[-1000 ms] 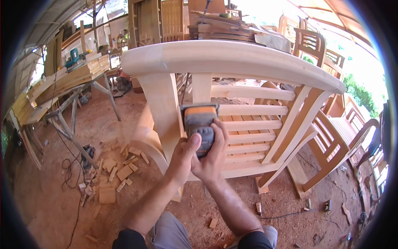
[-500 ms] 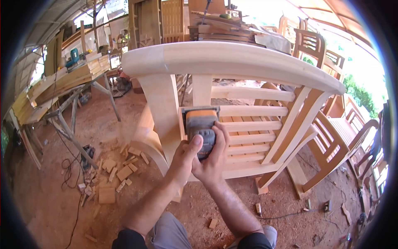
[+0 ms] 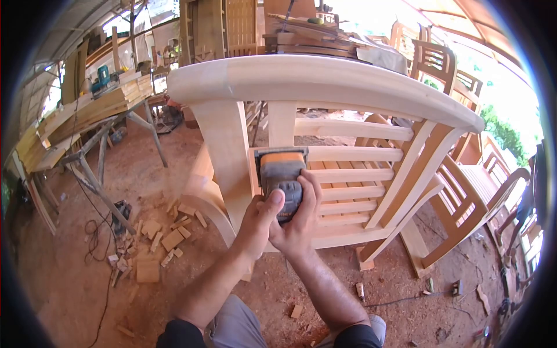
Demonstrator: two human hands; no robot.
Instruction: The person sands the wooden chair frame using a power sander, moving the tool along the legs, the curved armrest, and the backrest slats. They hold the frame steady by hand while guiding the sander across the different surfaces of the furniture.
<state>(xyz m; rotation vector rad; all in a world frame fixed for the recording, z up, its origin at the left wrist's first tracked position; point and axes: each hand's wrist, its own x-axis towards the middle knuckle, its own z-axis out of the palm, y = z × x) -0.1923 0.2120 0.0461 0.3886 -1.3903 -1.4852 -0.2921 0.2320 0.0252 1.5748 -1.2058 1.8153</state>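
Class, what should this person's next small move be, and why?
Perhaps ease the sander up the upright slat: left hand and right hand both hold it, and that slat shows just above it. Contact is hard to tell.

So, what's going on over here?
A person's left hand and right hand together grip a grey-and-orange handheld power tool, apparently a sander. They hold it up at the slatted back of a large, pale wooden seat with a curved top; whether its flat base touches the wood is hidden. Small, light-brown wooden offcuts lie scattered to the left on the reddish dirt floor.
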